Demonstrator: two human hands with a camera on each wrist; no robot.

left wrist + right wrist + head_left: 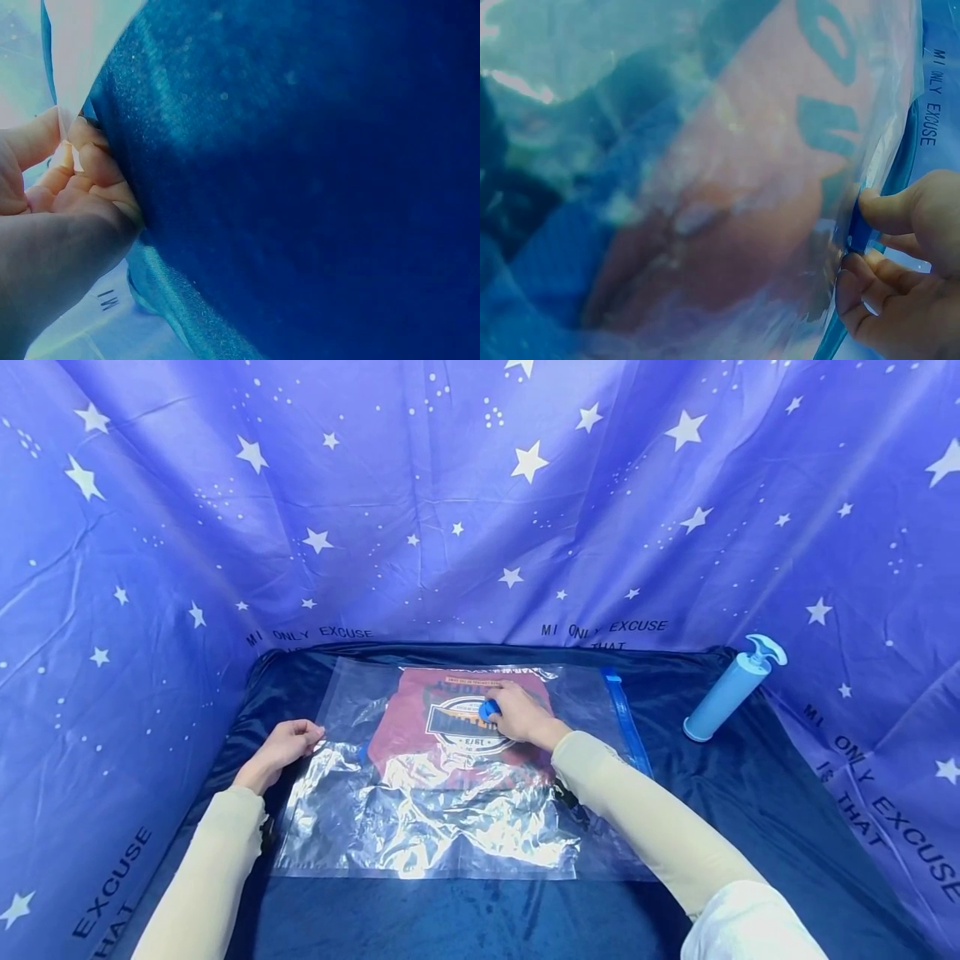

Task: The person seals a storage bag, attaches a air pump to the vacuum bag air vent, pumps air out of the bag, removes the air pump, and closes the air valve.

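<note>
A large clear plastic storage bag (345, 827) lies flat on dark blue cloth, with a folded red printed garment (390, 727) inside. At the bag's left edge, my left hand (283, 745) pinches the film between thumb and fingers; the left wrist view shows the same left hand (75, 169) gripping a pale edge of the plastic. Over the garment, my right hand (517, 710) holds a round blue valve cap (488, 710) on the bag. Up close in the right wrist view, the thumb and fingers of the right hand (892, 255) pinch the blue cap (859, 229).
A light blue hand pump (727, 697) stands upright to the right of the bag. The bag's blue zip strip (628, 718) runs along its right side. Purple star-printed curtains (450, 510) enclose the back and sides of the dark blue cloth surface (420, 918).
</note>
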